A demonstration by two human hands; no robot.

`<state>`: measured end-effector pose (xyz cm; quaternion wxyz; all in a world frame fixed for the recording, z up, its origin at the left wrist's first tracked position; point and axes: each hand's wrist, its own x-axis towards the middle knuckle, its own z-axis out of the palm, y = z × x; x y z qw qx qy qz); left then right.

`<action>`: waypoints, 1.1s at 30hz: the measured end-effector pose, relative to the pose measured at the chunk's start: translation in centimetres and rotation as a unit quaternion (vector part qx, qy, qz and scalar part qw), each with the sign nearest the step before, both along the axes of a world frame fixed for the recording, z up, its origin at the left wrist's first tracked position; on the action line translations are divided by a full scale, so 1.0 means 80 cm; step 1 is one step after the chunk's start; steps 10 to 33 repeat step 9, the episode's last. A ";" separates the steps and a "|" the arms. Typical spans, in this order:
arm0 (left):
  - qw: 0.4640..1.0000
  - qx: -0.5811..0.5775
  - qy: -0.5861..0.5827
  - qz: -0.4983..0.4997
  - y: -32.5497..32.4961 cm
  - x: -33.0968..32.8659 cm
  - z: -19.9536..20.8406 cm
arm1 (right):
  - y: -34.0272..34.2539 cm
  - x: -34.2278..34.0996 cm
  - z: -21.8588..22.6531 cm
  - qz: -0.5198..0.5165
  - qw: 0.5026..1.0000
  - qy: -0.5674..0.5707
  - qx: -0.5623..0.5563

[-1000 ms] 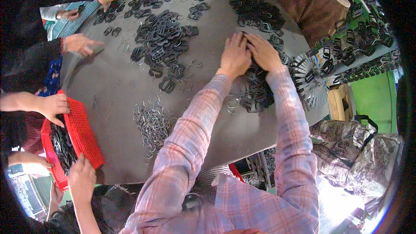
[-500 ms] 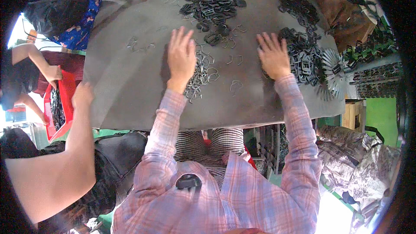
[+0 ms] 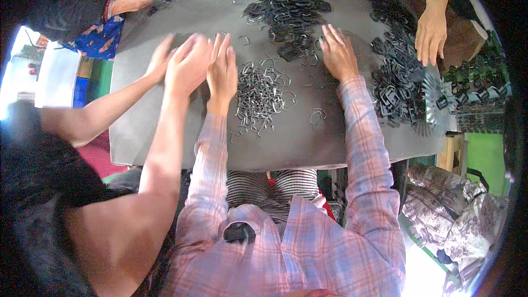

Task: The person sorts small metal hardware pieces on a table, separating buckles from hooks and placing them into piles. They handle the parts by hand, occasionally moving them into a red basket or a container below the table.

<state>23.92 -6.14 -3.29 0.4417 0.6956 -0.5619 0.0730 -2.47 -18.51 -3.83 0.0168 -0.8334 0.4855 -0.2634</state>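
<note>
My left hand (image 3: 222, 71) lies along the left edge of a pile of small bent metal wire hooks (image 3: 258, 96) on the grey table (image 3: 165, 137). Its fingers are stretched out, and it holds nothing. My right hand (image 3: 339, 54), fingers also extended, rests on the table between two heaps of black parts. One heap of flat black slotted buckles (image 3: 286, 8) lies beyond it to the left; the other heap (image 3: 395, 85) is to its right. A few loose wire hooks are scattered between my hands. Beside my left hand, a co-worker's hand (image 3: 188, 66) is slightly blurred.
At the far left another person's hands (image 3: 131, 1) handle black pieces. From the right, a further hand (image 3: 432, 36) hangs above the table edge near a fanned ring of pale strips (image 3: 437, 96). Racks of dark parts (image 3: 476, 96) stand beyond, with a silvery bag (image 3: 440, 203) below.
A co-worker's arms have come in from the left beside my left hand, and the red basket is gone from view. The wire-hook pile looks larger. Another hand has appeared at the right.
</note>
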 end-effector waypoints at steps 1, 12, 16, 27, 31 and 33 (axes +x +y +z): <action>0.901 0.065 -0.426 -0.046 -0.019 0.014 0.040 | -0.006 -0.006 -0.017 -0.015 0.999 0.028 -0.003; 0.662 0.153 -0.633 -0.371 -0.219 -0.058 0.060 | 0.062 -0.012 -0.014 0.045 0.991 0.082 0.094; 0.662 0.153 -0.633 -0.371 -0.219 -0.058 0.060 | 0.062 -0.012 -0.014 0.045 0.991 0.082 0.094; 0.662 0.153 -0.633 -0.371 -0.219 -0.058 0.060 | 0.062 -0.012 -0.014 0.045 0.991 0.082 0.094; 0.662 0.153 -0.633 -0.371 -0.219 -0.058 0.060 | 0.062 -0.012 -0.014 0.045 0.991 0.082 0.094; 0.662 0.153 -0.633 -0.371 -0.219 -0.058 0.060 | 0.062 -0.012 -0.014 0.045 0.991 0.082 0.094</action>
